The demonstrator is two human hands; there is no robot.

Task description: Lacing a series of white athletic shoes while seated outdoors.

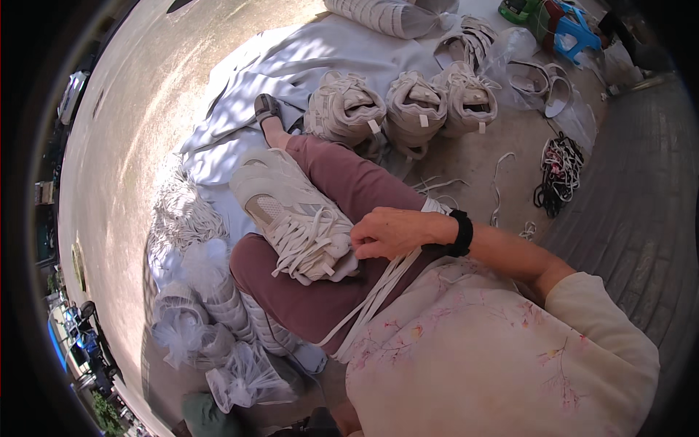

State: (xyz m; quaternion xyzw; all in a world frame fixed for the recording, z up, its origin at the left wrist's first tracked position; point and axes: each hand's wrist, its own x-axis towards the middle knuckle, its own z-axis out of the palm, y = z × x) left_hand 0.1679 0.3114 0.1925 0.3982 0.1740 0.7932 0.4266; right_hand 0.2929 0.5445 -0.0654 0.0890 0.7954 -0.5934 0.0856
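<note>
A beige sneaker (295,218) lies across my lap, its toe pointing up and left, with pale laces (309,237) in loose loops over its tongue. My right hand (393,231), with a black band at the wrist, is at the sneaker's near right end. Its fingers are curled in and touch or nearly touch the edge there; what they pinch, if anything, is hidden. A bundle of long white laces (378,291) hangs over my thigh beneath that hand. My left hand does not show; only a bit of skin appears at the lower edge.
Three beige sneakers (415,109) stand in a row beyond my leg. White laces (186,211) are piled at left, above plastic-wrapped shoes (218,328). Dark laces (561,171) lie at right, near bagged pale shoes (557,91). A pale sheet (255,65) covers the ground ahead.
</note>
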